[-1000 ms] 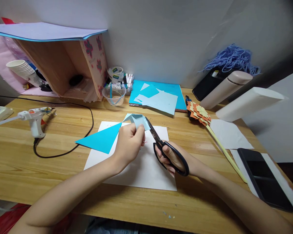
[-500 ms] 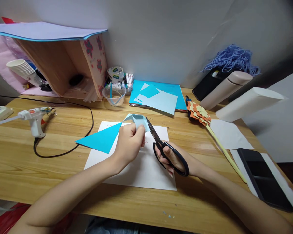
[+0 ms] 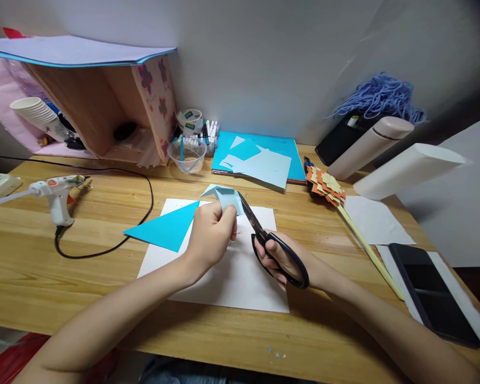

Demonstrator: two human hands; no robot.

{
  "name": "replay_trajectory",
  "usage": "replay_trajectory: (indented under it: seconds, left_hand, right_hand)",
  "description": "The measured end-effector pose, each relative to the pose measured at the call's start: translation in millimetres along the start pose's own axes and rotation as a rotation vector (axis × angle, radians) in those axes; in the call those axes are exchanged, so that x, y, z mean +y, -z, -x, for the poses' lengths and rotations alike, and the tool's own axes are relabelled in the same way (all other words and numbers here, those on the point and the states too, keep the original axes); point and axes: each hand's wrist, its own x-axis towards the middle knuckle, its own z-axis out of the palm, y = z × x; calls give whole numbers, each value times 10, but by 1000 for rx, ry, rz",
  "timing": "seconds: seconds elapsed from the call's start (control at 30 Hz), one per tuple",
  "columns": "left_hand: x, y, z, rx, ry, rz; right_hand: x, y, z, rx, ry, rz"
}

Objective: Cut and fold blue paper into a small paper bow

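My left hand (image 3: 212, 232) pinches a folded piece of light blue paper (image 3: 227, 197) above a white sheet (image 3: 240, 285). My right hand (image 3: 278, 258) is wrapped round the handles of black scissors (image 3: 254, 221). The scissor blades point up and left, and their tips are at the right edge of the folded paper; whether they touch it I cannot tell. A bright blue paper triangle (image 3: 166, 226) lies left of my left hand, partly over the white sheet.
At the left is a glue gun (image 3: 58, 197) with a black cable. A clear bowl (image 3: 187, 154) and blue papers (image 3: 270, 166) stand further back. To the right are a paper flower (image 3: 324, 184), a white roll (image 3: 408, 170) and a black phone (image 3: 434, 293).
The scissor blades look slightly more closed, and the fingers of my right hand have shifted a little. My left hand and the folded paper have hardly moved.
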Motion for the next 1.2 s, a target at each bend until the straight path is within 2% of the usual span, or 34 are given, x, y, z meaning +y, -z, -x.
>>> replay_trajectory:
  seconds: [0.43,0.8,0.9,1.1,1.2]
  left_hand:
    - [52,11,-8,4,36,31]
    - [41,24,-11,3,40,40]
    - [19,25,-25,18,11,-12]
    - [-5,20,-33,69,-103,-285]
    - [-22,10,-33,63,-148,-353]
  right_hand:
    - [-34,-25,3,-32,5,-46]
    - [24,15,33,-45,32,20]
    - [30,22,42,-32,27,66]
    - [43,30,35,-20,20,117]
    - [64,40,30,-5,34,147]
